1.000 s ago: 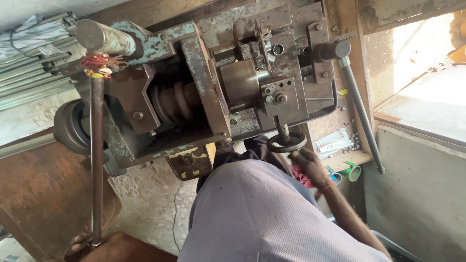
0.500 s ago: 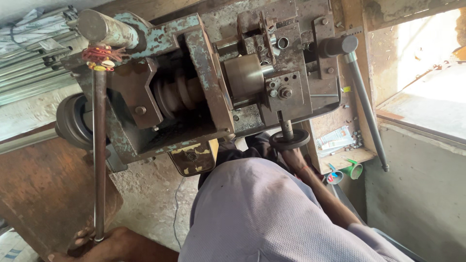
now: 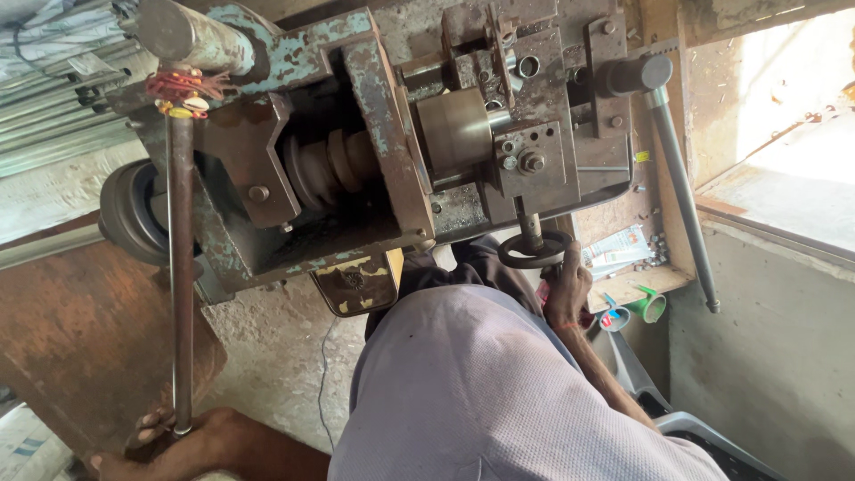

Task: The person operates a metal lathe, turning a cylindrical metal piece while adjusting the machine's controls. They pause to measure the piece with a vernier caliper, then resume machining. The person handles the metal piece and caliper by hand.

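I look down over my grey shirt at a worn, rusty machine (image 3: 392, 151) with flaking blue-green paint. My left hand (image 3: 178, 441) grips the lower end of a long metal lever rod (image 3: 181, 267) that hangs from the machine's upper left, where red thread is tied. My right hand (image 3: 567, 289) holds the rim of a small black handwheel (image 3: 534, 250) under the machine's front block. A brown stepped pulley (image 3: 329, 165) sits in the machine's open middle.
A second long grey lever (image 3: 681, 187) slants down at the right. A wooden shelf (image 3: 637, 281) holds papers, small metal parts and a green cup (image 3: 650, 307). Metal rods (image 3: 53, 125) lie stacked at the far left. A bright opening is at the upper right.
The view has shifted slightly, and the machine sits a little lower and to the right in it. My right hand has closed in under the handwheel; my left stays on the rod.
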